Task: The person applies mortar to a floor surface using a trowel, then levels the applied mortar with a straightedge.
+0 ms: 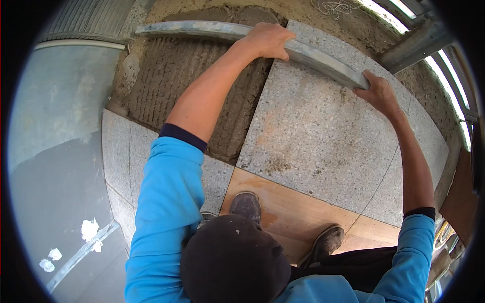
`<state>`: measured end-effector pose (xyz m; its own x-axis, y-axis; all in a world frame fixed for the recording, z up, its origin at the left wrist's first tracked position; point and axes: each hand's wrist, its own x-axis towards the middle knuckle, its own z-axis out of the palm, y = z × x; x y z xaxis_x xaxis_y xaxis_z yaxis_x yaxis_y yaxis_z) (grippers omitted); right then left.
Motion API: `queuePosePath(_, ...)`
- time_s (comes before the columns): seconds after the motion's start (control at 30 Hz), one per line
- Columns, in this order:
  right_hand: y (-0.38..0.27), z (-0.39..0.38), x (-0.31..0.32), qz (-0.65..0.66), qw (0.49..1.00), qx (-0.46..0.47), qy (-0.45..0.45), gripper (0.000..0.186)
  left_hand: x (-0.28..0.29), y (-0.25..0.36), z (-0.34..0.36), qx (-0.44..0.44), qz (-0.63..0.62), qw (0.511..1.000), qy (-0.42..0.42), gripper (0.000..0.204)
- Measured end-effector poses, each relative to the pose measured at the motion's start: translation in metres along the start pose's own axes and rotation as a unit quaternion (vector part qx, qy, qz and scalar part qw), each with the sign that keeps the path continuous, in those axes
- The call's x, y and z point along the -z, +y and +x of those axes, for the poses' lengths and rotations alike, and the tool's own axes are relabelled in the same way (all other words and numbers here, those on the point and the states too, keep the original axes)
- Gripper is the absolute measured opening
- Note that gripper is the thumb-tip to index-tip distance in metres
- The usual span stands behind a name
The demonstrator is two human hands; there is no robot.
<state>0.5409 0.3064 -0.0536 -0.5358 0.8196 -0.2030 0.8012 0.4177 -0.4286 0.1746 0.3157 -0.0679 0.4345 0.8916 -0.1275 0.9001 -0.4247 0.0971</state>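
Observation:
A long grey metal straightedge point(323, 61) spans the top of the view, over a bed of ridged wet mortar point(154, 81) and a speckled grey tile point(318, 131) beside it. My left hand point(268, 40) is closed on the bar near the border between mortar and tile. My right hand point(379, 93) grips the bar's right end above the tile. My left forearm crosses in front of part of the mortar bed.
My shoes point(245, 204) stand on pale wooden boards point(290, 189). More tiles point(115, 151) adjoin the mortar. A grey wall point(58, 91) fills the left side. A steel post point(414, 50) stands at the upper right, near loose white cord point(331, 6) and rough ground.

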Motion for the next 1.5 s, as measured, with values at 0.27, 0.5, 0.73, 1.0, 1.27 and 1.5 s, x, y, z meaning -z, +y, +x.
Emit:
queuePosePath(0.27,0.008,0.011,0.006,-0.034,0.999,-0.018,-0.005,0.033,0.004,0.0,0.013,0.007,0.027,1.0,0.003,0.071)
queuePosePath(0.5,0.012,0.022,0.006,-0.018,1.0,0.001,0.007,0.036,0.004,-0.007,0.022,0.016,0.043,0.999,-0.011,0.074)
queuePosePath(0.73,0.017,0.029,0.01,-0.011,1.0,0.01,0.026,0.039,0.001,-0.007,0.029,0.019,0.04,0.999,0.007,0.075)
queuePosePath(1.0,0.026,0.039,0.014,-0.017,0.999,0.014,0.045,0.04,0.007,-0.01,0.043,0.013,0.038,0.999,-0.01,0.075)
queuePosePath(1.27,0.029,0.048,0.016,-0.023,0.999,0.002,0.031,0.041,0.01,-0.015,0.053,0.028,0.03,0.999,-0.015,0.075)
queuePosePath(1.5,0.031,0.054,0.021,-0.053,0.998,-0.028,0.004,0.044,0.001,-0.019,0.059,0.026,0.047,0.998,0.011,0.077)
